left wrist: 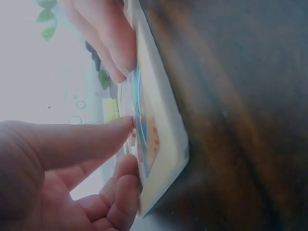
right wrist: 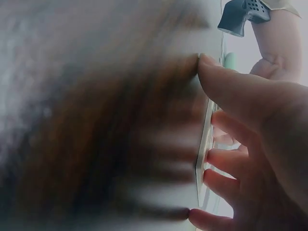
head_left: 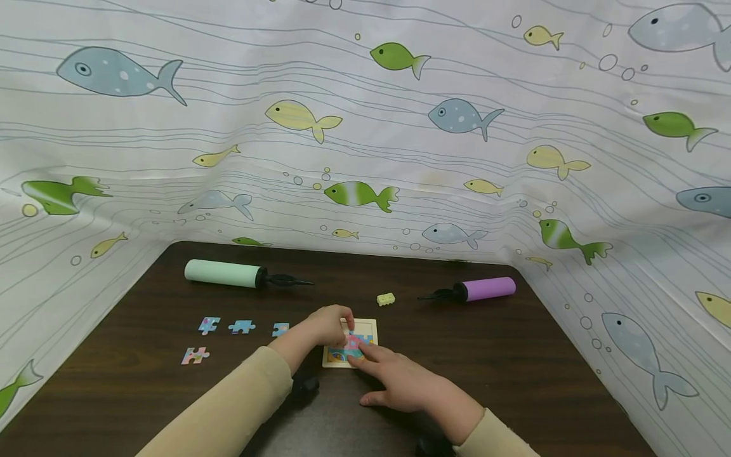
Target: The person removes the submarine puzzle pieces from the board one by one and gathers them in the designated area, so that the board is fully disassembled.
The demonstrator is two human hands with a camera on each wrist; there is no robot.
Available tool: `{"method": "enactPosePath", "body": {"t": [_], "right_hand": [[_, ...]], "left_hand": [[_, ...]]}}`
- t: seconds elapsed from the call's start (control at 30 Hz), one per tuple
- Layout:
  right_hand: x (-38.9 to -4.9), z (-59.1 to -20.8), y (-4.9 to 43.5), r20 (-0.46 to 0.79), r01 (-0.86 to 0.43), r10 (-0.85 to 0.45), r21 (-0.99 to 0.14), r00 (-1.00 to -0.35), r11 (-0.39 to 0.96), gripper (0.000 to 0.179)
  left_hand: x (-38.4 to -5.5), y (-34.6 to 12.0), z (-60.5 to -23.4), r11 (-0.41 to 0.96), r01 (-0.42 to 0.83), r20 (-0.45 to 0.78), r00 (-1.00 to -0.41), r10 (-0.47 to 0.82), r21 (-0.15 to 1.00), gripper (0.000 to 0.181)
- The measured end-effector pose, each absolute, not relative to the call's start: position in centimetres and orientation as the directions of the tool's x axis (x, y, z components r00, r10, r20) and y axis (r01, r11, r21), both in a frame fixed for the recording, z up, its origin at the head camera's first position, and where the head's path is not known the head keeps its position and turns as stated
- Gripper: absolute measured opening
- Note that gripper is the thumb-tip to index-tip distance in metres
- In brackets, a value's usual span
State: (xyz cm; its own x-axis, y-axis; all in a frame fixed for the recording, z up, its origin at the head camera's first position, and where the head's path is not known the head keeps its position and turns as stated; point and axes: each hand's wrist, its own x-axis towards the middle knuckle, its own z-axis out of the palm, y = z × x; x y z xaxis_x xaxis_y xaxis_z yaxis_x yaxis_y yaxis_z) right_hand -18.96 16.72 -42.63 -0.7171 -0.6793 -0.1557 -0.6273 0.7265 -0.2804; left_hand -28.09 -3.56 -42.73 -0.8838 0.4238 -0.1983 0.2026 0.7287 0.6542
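The puzzle tray (head_left: 374,330) lies flat at the middle of the dark tabletop (head_left: 531,368), partly filled with coloured pieces. The left hand (head_left: 328,325) is over its left part, fingers bent and thumb tip down at the puzzle; whether it pinches a piece I cannot tell. The right hand (head_left: 400,379) is spread wide, fingertips resting at the tray's right side. Four loose pieces (head_left: 242,327) lie to the left. Beyond sit a mint cylinder (head_left: 223,273) far left, a yellow block (head_left: 386,299) and a purple cylinder (head_left: 490,289) far right.
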Motion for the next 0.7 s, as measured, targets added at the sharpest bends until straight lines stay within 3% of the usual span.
{"method": "enactPosePath", "body": {"t": [0.47, 0.7], "right_hand": [[-19.12, -42.68, 16.89, -0.176, -0.633, -0.684, -0.273, -0.708, 0.725, 0.075], [-18.93, -42.9, 17.03, -0.183, -0.658, -0.701, -0.247, -0.689, 0.711, 0.092]], "left_hand": [[-28.16, -3.65, -43.11, 0.67, 0.168, -0.185, -0.888, 0.422, 0.723, 0.031], [-27.99, -3.57, -43.05, 0.607, 0.155, -0.151, -0.894, 0.422, 0.78, 0.026]]}}
